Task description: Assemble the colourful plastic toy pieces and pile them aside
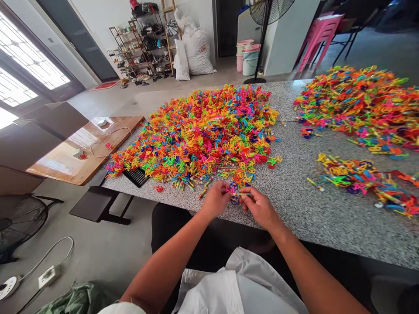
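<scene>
Item: pink plastic piece with dark-blue spoked rings, just off the near edge of the large multicoloured heap of plastic pieces, my landmark.
Left hand: fingertips pinched on the pink piece.
Right hand: thumb and fingers closed on a thin yellow patterned stick that meets it.
Risks, as I judge: a crooked push could bend the thin plastic; a loose pinch could drop the piece among its likenesses in the heap; a wrist brushing the loose patterned sticks at the heap's near edge could roll them off.
Unclear: the join, covered by my fingertips; whether the stick is seated, cannot tell; black slotted tray, partly buried under the heap's left front; smaller mixed pile, right of the heap, cut off by the view.
</scene>
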`<action>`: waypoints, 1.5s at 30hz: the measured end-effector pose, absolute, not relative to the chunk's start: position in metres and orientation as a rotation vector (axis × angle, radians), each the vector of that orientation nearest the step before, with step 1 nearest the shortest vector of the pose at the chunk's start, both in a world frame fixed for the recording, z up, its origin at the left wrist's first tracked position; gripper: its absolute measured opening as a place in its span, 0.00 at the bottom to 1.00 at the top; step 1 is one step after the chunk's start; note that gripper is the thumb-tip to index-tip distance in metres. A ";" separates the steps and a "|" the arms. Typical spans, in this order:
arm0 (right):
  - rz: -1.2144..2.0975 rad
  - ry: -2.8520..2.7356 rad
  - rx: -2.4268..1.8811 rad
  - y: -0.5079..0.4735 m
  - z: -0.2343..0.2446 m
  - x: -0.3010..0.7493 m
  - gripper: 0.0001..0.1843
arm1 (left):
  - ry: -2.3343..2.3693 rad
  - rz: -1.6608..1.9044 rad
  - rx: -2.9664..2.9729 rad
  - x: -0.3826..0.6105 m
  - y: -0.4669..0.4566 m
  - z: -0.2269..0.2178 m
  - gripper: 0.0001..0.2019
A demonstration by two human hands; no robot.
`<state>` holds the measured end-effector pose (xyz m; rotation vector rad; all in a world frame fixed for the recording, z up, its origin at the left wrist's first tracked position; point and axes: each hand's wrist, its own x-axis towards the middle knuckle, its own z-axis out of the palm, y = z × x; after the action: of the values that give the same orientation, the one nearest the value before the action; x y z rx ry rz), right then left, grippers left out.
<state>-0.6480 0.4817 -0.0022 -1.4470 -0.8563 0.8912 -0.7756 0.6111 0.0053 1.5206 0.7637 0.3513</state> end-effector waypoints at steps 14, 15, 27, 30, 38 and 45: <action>0.319 -0.080 -1.433 0.470 -0.004 -0.531 0.11 | 1.315 0.182 2.477 -0.830 0.664 0.006 0.12; 0.356 -0.215 -1.530 0.486 -0.004 -0.548 0.13 | 1.285 0.177 2.500 -0.828 0.661 0.003 0.12; 0.149 -1.531 -2.447 0.595 -0.001 -0.642 0.12 | 1.093 0.442 2.352 -0.808 0.661 -0.005 0.13; 0.147 -1.505 -2.304 0.585 -0.005 -0.641 0.09 | 1.063 0.529 2.179 -0.803 0.660 -0.010 0.15; 0.282 -1.583 -1.921 0.575 -0.022 -0.647 0.06 | 1.122 0.708 2.009 -0.819 0.671 -0.005 0.11; 0.266 -1.879 -2.212 0.587 -0.009 -0.664 0.15 | 1.972 0.776 2.112 -0.946 0.818 0.047 0.13</action>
<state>-0.6642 0.5872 -0.0089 -2.2120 -1.8789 0.2658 -0.9464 0.8182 0.0468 2.1123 1.9718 0.7756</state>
